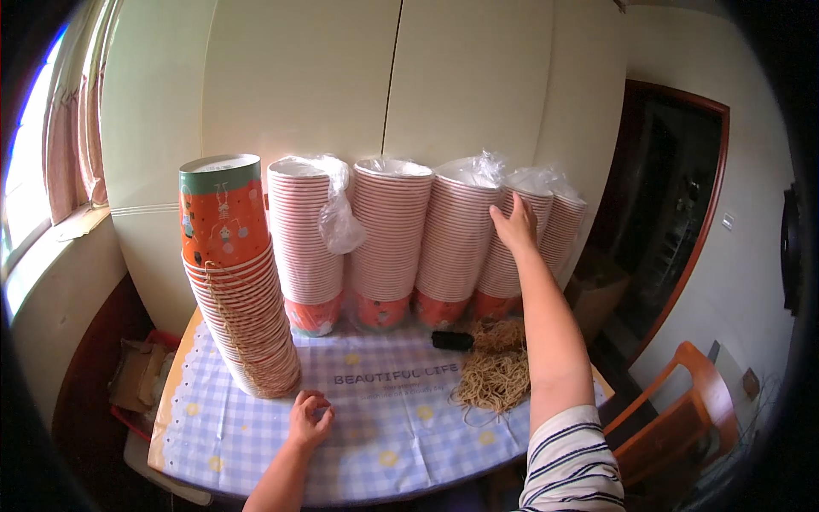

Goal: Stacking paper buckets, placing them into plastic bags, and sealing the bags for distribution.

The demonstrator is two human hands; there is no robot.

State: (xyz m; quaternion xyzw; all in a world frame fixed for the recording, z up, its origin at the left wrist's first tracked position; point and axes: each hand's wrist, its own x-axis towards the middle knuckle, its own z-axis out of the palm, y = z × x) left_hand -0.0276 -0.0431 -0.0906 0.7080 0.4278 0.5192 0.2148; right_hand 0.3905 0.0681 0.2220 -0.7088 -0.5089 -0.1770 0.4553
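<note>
My left hand (310, 420) rests on the checked tablecloth with fingers loosely bent and apart, holding nothing. Just beyond it leans a tall stack of upside-down paper buckets (243, 320), the top one orange with a green band; cords run down its side. My right hand (517, 225) is stretched forward, thumb and forefinger apart, in front of a plastic-wrapped bucket stack (503, 256) near the right end of the row. Whether its fingertips touch the rims or plastic cannot be made out. Under my right forearm lies a heap of tan cords (493, 380).
More wrapped bucket stacks (388, 230) stand along the table's back, against pale cabinet doors (299, 77). A black cylindrical object (452, 340) lies beside the cords. At right is a wooden chair (704, 397); a red container (141, 384) with cardboard sits left of the table.
</note>
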